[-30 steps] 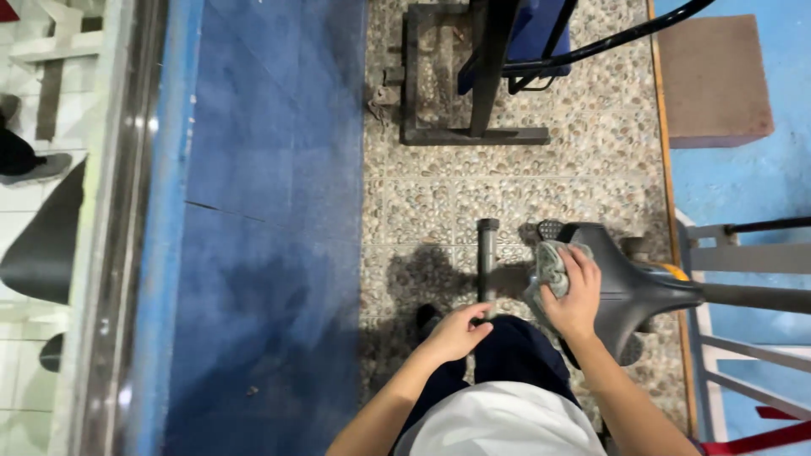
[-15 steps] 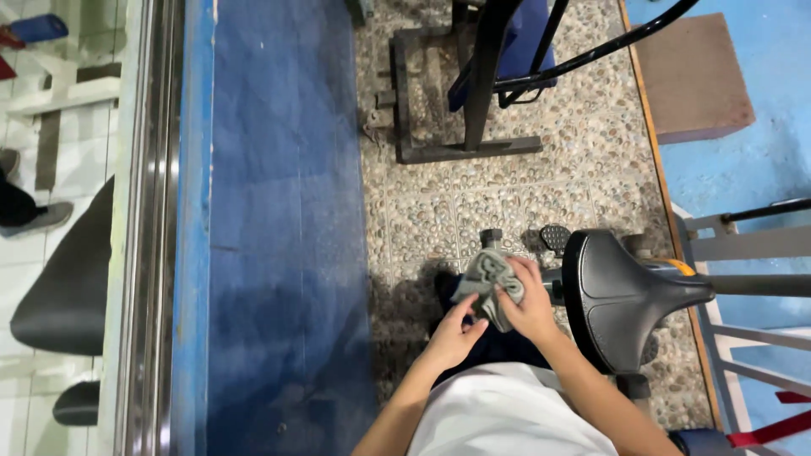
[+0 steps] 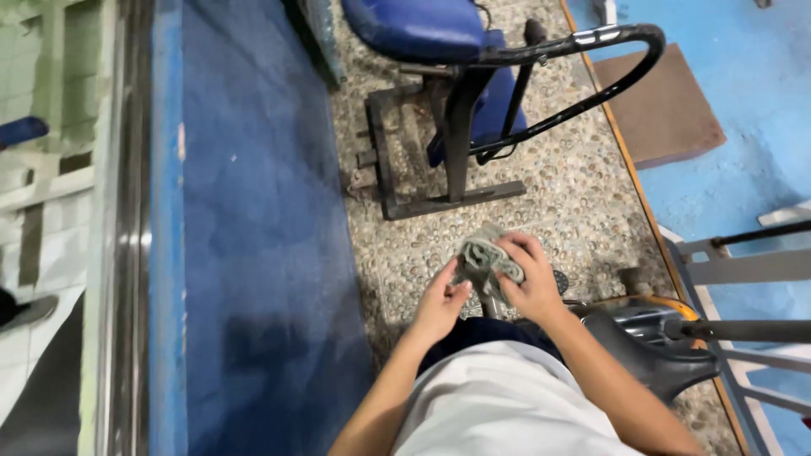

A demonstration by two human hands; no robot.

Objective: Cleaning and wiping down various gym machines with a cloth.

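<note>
We see one crumpled grey rag (image 3: 486, 256), gripped by our right hand (image 3: 530, 283) and pressed around the top of a dark upright post (image 3: 487, 297) over the pebble floor (image 3: 583, 181). Our left hand (image 3: 441, 306) touches the rag's lower edge with loosely curled fingers, grasping nothing firmly. The rag looks soft, light and limp, best held bunched in the palm. One black saddle (image 3: 650, 355) sits just beside our right forearm.

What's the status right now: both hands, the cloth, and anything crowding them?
Right hand gripping grey cloth. Left hand touching the cloth's lower edge. Cloth bunched over a dark post. Black saddle close on the right, apart from both hands.
</note>
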